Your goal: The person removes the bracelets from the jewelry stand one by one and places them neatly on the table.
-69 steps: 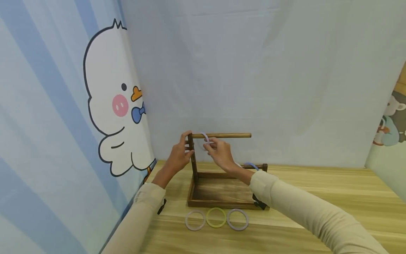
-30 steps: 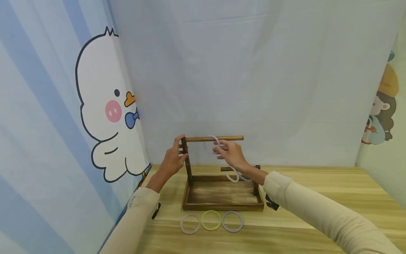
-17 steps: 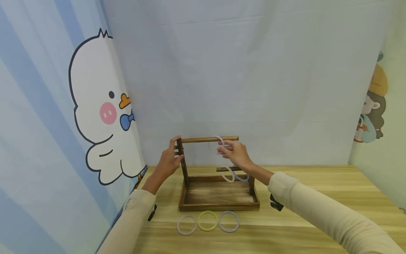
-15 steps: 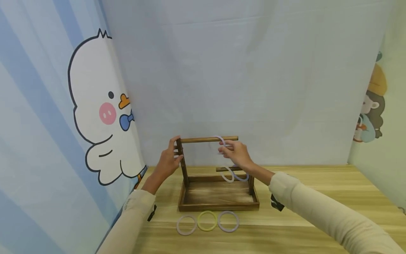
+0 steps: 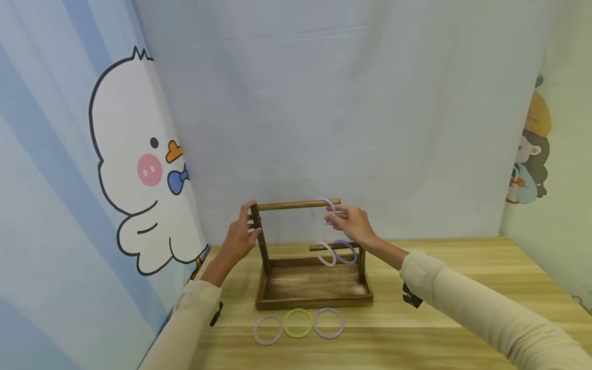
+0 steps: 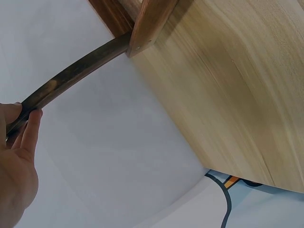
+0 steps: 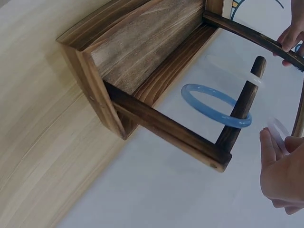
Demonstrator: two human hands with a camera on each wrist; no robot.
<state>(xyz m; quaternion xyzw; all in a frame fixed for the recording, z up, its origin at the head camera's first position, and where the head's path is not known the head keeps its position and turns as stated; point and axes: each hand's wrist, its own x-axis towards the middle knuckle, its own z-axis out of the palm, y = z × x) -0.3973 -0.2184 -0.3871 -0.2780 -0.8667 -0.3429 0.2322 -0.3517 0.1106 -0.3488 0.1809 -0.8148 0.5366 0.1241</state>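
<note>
A dark wooden bangle stand [image 5: 314, 302] has a tray base, a tall left post [image 5: 261, 241] with an upper bar [image 5: 291, 205], and a lower bar on a short right post. My left hand [image 5: 239, 239] grips the tall post near its top; the left wrist view shows thumb and fingers on either side of that post [image 6: 71, 73]. A pale lilac bangle [image 5: 331, 204] encircles the upper bar near its free right end. My right hand [image 5: 353, 224] pinches this bangle between thumb and fingers. In the right wrist view the pinched bangle [image 7: 279, 127] is partly hidden.
On the lower bar hang a white bangle [image 5: 327, 254] and a blue bangle [image 5: 347, 252]. In front of the tray, a pinkish bangle [image 5: 255, 336], a yellow bangle [image 5: 298, 337] and a lilac bangle [image 5: 329, 337] lie on the wooden table [image 5: 439, 318]. A curtain [image 5: 351, 113] hangs behind.
My right hand has slid the lilac bangle rightward along the upper bar, from near the tall post to near the free end. My left hand keeps its grip. The head view has shifted slightly.
</note>
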